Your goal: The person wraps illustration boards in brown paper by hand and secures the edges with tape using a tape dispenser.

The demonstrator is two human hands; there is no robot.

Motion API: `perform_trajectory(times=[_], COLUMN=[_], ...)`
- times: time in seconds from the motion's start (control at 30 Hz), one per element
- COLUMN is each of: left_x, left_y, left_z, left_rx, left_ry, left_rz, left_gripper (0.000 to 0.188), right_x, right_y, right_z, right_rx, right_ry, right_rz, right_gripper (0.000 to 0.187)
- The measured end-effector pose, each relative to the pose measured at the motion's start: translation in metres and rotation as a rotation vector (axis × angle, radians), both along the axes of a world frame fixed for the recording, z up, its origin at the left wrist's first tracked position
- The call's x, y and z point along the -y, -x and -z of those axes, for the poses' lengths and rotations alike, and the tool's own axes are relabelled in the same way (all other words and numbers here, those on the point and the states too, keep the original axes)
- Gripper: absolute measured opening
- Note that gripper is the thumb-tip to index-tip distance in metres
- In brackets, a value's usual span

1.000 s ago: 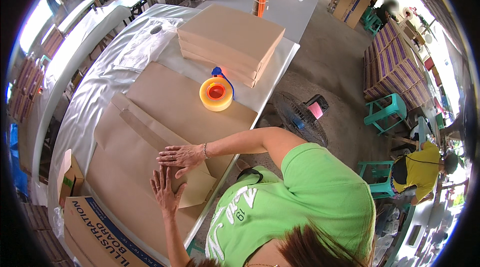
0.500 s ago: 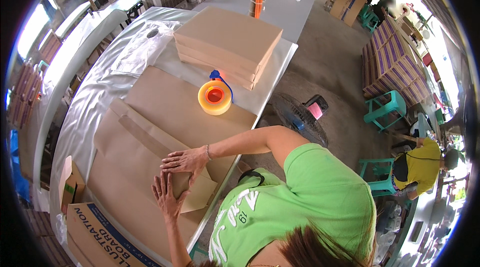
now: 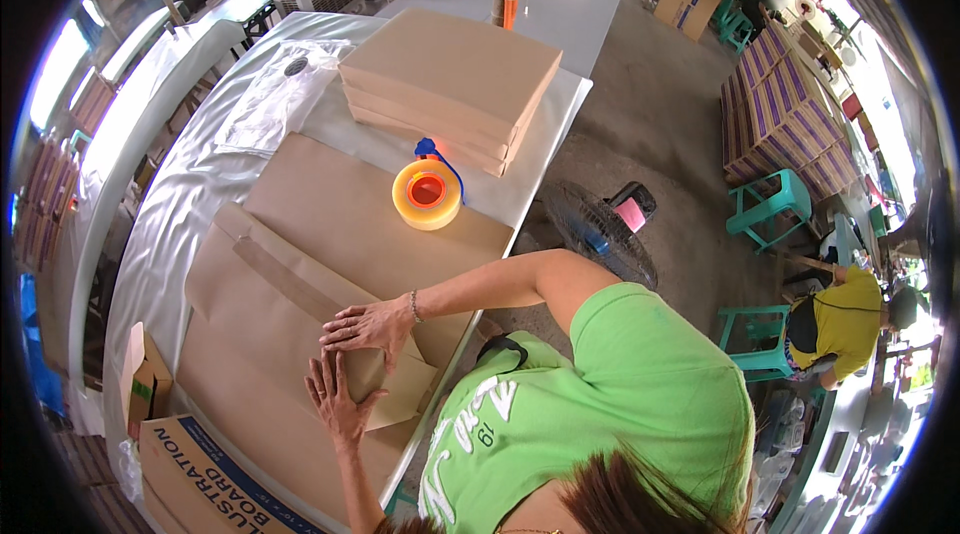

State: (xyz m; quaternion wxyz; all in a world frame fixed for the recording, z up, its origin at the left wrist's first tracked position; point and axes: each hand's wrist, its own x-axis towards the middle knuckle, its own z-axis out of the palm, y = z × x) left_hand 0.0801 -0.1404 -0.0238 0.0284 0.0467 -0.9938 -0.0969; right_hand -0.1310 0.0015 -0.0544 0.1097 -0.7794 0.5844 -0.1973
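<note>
Brown kraft paper (image 3: 250, 364) lies over the near part of the table, with a long folded flap (image 3: 285, 274) running across it. My right hand (image 3: 372, 326) rests flat on the folded paper, fingers stretched to the left. Just below it my left hand (image 3: 342, 402) presses on the same fold, fingers apart and thumb out to the right. Neither hand grips anything. Beyond them a tape roll (image 3: 408, 196), yellow with a red core and a blue-topped dispenser, sits on another brown sheet (image 3: 330, 174).
Brown paper-wrapped packages (image 3: 450, 54) are stacked at the table's far side. Clear plastic (image 3: 270, 109) lies left of them. A printed carton (image 3: 200, 479) and a small open box (image 3: 148, 379) stand at near left. A fan (image 3: 598, 234) is right of the table; a person in yellow (image 3: 845, 324) sits farther right.
The hands stay on the fold almost unmoved; my left thumb has slid slightly toward me, widening the gap between the hands. The whole view has shifted a little.
</note>
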Motion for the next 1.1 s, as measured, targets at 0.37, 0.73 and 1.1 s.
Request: perform_trajectory(times=[0.37,0.73,1.1], left_x=[-0.009,-0.002,-0.014], left_y=[0.008,0.001,0.003], left_z=[0.01,0.021,0.024], left_rx=[-0.026,-0.13,-0.112], left_ry=[0.037,0.037,0.006], left_rz=[-0.006,-0.055,-0.133], left_gripper=[0.104,0.087,0.087], right_x=[-0.007,-0.005,-0.011], right_y=[0.004,-0.027,-0.026], right_z=[0.003,-0.013,-0.009], right_rx=[0.067,-0.05,-0.092], right_ry=[-0.016,-0.058,-0.087], right_rz=[0.018,0.242,0.28], right_gripper=[0.131,0.108,0.111])
